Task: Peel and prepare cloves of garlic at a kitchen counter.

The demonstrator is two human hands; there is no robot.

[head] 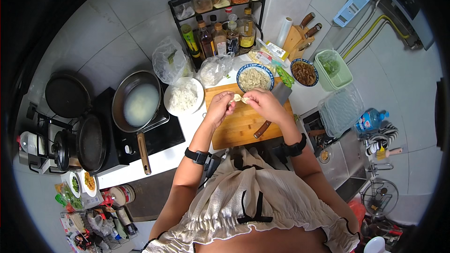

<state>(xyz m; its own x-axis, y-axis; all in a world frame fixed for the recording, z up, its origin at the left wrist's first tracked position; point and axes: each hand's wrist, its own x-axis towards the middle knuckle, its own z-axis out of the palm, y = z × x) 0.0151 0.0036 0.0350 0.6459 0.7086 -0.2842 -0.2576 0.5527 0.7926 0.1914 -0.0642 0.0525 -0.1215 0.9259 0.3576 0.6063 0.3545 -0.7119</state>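
My left hand (220, 108) pinches a pale, rounded piece of food (237, 97) between thumb and fingers. In my right hand (263, 104) is another small pale piece (245, 100), held close beside the first. Both hands are above a wooden cutting board (235, 126). Just beyond them, a blue-patterned bowl (239, 83) holds many similar pale pieces (254, 78). A cleaver (281, 93) lies on the board's right side, partly hidden by my right hand and forearm; its wooden handle (262, 129) points toward me.
To the left are a plate of white food (184, 96) and a pan of cloudy liquid (141, 104) on the cooktop (168, 140). A seasoning rack (218, 8) stands behind. On the right are a brown-food bowl (304, 72), a green basket (335, 77) and the sink (339, 158).
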